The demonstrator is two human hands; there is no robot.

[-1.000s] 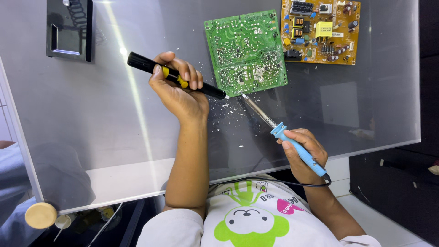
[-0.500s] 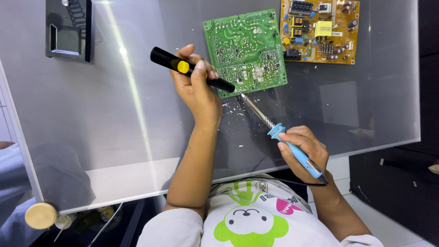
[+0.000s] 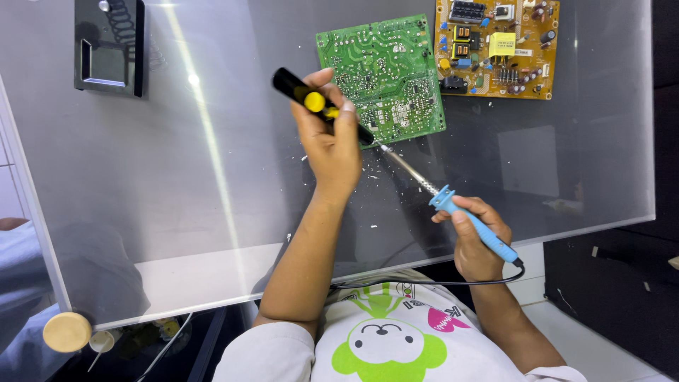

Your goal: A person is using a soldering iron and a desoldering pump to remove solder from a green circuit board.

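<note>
My left hand (image 3: pixel 331 145) grips a black desoldering pump with a yellow button (image 3: pixel 315 102), its tip at the lower edge of the green circuit board (image 3: pixel 382 74) lying solder-side up on the glass table (image 3: pixel 177 184). My right hand (image 3: pixel 477 240) holds a blue-handled soldering iron (image 3: pixel 453 205). Its metal tip points up-left and meets the board's lower edge beside the pump tip.
An orange-brown circuit board (image 3: pixel 498 46) with components lies right of the green one. A black stand (image 3: pixel 109 46) sits at the table's far left. White solder flecks (image 3: pixel 375 177) are scattered below the green board. The iron's black cord (image 3: pixel 424 283) runs across my lap.
My left hand has carried the pump right and up to the green board's lower edge. The iron's tip has followed to the same spot.
</note>
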